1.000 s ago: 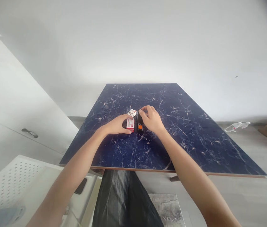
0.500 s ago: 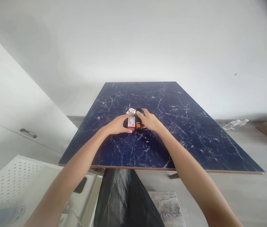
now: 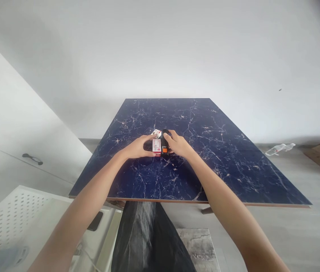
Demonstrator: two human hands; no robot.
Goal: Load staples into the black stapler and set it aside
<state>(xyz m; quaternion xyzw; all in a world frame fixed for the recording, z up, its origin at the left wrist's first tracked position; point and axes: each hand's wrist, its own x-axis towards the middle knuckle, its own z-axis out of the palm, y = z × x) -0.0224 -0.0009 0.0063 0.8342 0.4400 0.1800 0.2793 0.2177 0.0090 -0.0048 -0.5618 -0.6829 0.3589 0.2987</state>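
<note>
1. The small red-and-white cardboard box (image 3: 156,146) lay mid-table, close beside the oblong black item with an orange patch (image 3: 164,143); a white, red-printed carton (image 3: 156,132) sat just beyond.
2. Uneven pressure, by judgement, risked skewing the pair or nudging the carton.
3. The left hand (image 3: 137,147) grasped the box across its far and near ends; the right hand (image 3: 179,146) gripped the black item, thumb uppermost.
4. Both hands met over the blue, white-veined tabletop (image 3: 228,170).
</note>
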